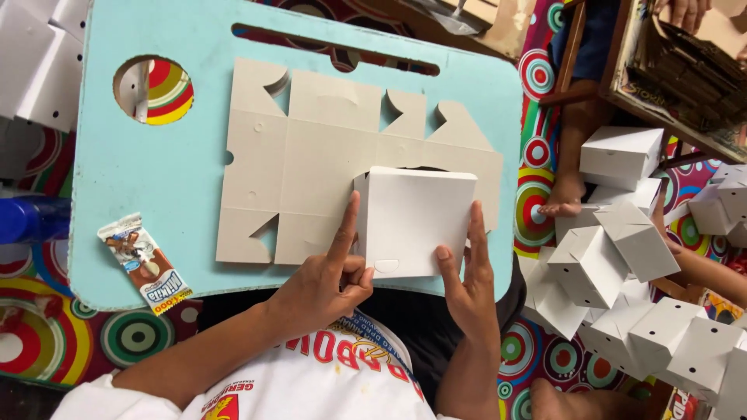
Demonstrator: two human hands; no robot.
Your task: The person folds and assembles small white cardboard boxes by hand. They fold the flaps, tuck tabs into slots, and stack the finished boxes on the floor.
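Observation:
A folded white cardboard box (pixel 414 220) rests on a flat grey die-cut cardboard blank (pixel 303 155), which lies on a light blue lap tray (pixel 140 171). My left hand (pixel 331 276) presses the box's left side, index finger stretched up along its edge. My right hand (pixel 467 276) grips the box's right side, thumb on its top face and fingers along the edge. Both hands hold the same box near the tray's front edge.
A snack wrapper (pixel 144 264) lies at the tray's front left. A pile of finished white boxes (pixel 630 264) sits to the right on a colourful circle-patterned mat (pixel 537 78). Another person's foot (pixel 562 198) and hand (pixel 685 12) are at the right; more white boxes (pixel 35 54) at upper left.

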